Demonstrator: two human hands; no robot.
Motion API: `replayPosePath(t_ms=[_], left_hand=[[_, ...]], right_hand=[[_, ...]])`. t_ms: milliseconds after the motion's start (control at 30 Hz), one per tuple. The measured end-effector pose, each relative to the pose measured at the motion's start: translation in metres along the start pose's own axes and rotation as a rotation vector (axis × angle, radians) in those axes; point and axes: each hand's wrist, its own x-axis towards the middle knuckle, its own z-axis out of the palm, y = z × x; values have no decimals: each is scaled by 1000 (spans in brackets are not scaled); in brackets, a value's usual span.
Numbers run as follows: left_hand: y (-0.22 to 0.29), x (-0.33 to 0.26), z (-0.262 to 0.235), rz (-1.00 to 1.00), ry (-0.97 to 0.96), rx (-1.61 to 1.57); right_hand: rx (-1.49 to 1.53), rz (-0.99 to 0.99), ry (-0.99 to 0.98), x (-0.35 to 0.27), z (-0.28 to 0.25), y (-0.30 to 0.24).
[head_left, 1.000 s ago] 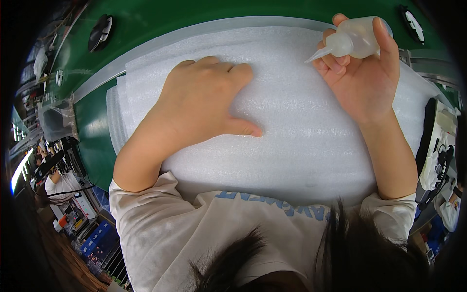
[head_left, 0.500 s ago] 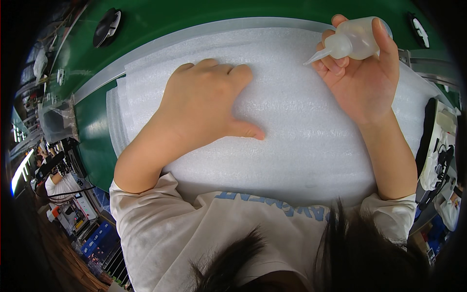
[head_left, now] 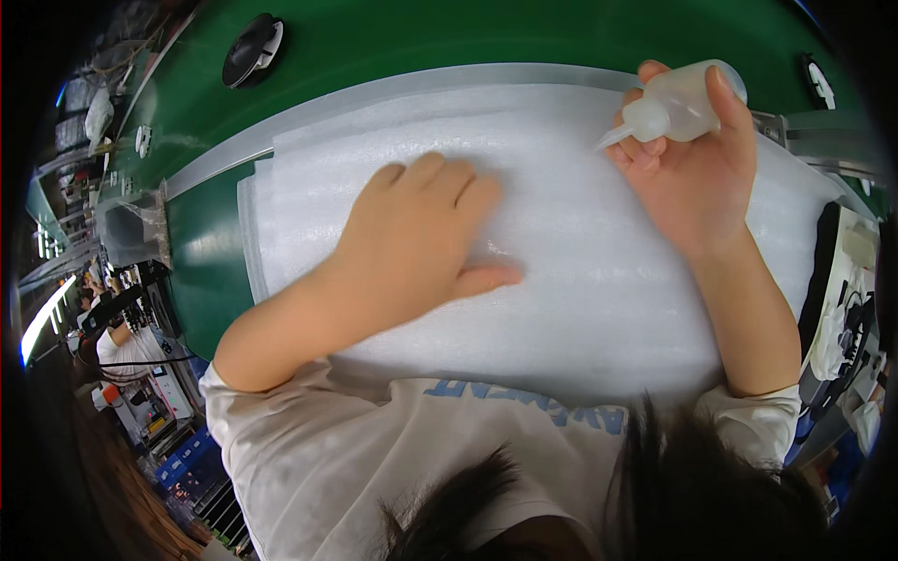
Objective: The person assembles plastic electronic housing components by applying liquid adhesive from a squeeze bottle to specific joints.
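Observation:
In my right hand (head_left: 697, 192), raised at the right with the palm up, lies a translucent squeeze bottle (head_left: 687, 101). My fingers wrap round it, and its thin pointed nozzle tilts down to the left. My left hand (head_left: 416, 224) hovers over or rests on the white foam sheet (head_left: 580, 309); which of the two I cannot tell. Its fingers bend downward and the thumb stretches out apart from them. Nothing shows between thumb and fingers, though the fingertips are partly hidden and slightly blurred.
A green work surface (head_left: 374, 37) extends beyond the foam, with a grey metal strip (head_left: 402, 89) between. One black round part (head_left: 253, 51) sits far left, another black and white part (head_left: 818, 82) far right. Cables and a white tray (head_left: 837, 309) stand at the right edge.
The whole view has shifted a little. My left hand has moved slightly toward me across the foam. The right hand keeps its hold on the squeeze bottle.

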Motion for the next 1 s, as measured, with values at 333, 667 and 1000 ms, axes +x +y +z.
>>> replayPosePath(t_ms=[333,667,1000], left_hand=[[41,-52,37,78,-107,-3],[37,-54,39,78,-104,-6],[41,-56,38,-61,-54,-48]], right_hand=[[-5,-65,120,3,14,5],[136,9,58,3,2,5],[-17,-23,55,1,-2,-1]])
